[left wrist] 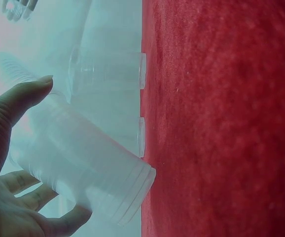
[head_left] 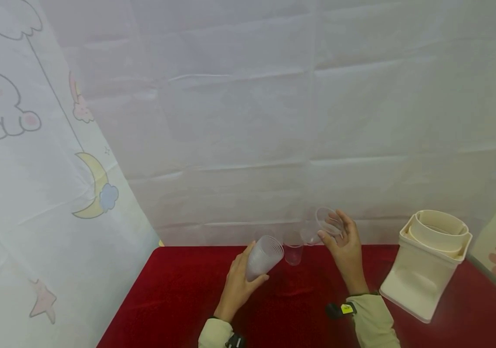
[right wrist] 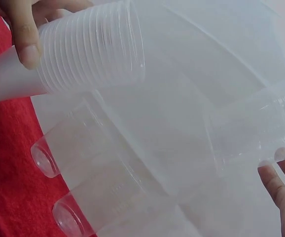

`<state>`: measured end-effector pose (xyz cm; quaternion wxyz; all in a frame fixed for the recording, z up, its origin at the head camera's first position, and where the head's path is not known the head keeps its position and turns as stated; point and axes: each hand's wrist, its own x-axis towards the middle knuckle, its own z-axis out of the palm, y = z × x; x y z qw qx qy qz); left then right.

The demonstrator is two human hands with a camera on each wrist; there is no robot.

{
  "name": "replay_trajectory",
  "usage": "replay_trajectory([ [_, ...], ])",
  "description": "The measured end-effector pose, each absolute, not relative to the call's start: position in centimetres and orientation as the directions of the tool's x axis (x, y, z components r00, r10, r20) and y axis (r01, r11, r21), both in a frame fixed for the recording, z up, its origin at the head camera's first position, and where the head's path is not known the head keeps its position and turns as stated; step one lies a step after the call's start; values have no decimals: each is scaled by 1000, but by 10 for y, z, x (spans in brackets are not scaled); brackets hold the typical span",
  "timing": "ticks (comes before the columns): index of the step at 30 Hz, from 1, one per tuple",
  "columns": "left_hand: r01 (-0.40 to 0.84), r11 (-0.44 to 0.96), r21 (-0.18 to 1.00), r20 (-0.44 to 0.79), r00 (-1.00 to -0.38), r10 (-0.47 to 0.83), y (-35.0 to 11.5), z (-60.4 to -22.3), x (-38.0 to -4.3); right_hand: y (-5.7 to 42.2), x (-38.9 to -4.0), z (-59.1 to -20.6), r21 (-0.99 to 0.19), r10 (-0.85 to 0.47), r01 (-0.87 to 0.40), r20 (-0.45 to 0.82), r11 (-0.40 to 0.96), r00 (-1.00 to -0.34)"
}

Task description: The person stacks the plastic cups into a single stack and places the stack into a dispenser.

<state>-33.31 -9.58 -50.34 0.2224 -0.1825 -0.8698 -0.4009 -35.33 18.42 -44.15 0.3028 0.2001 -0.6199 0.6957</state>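
Note:
My left hand point(head_left: 240, 282) grips a tilted stack of clear plastic cups point(head_left: 263, 258), thumb on one side and fingers on the other. In the right wrist view the many rims of this stack point(right wrist: 90, 47) lie close together. A single clear plastic cup point(head_left: 313, 236) is held tilted off the table by my right hand point(head_left: 347, 249), between thumb and fingers. Two clear cups stand upright on the red cloth between and behind the hands; the right wrist view shows one cup point(right wrist: 66, 140) beside the other cup point(right wrist: 90, 207).
On the right of the red-covered table point(head_left: 291, 309) stands a cream plastic holder point(head_left: 424, 270) with a round opening on top. A pale sheet point(head_left: 239, 145) hangs behind the table's back edge, and a printed sheet point(head_left: 35, 193) hangs on the left.

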Motion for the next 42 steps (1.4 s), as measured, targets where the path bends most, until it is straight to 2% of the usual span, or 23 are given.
replay_trajectory([
  [21,479,607,634,512,-848,135,-95,-503,-333,180,-347,-433,-715,162,-688,669,-125,-725],
  [33,509,613,604,545,-825,148,-95,-502,-334,178,-345,-430,-704,120,-702,692,-103,-712],
  [42,504,610,611,535,-831,151,-95,-503,-333,176,-345,-431,-699,118,-706,696,-115,-709],
])
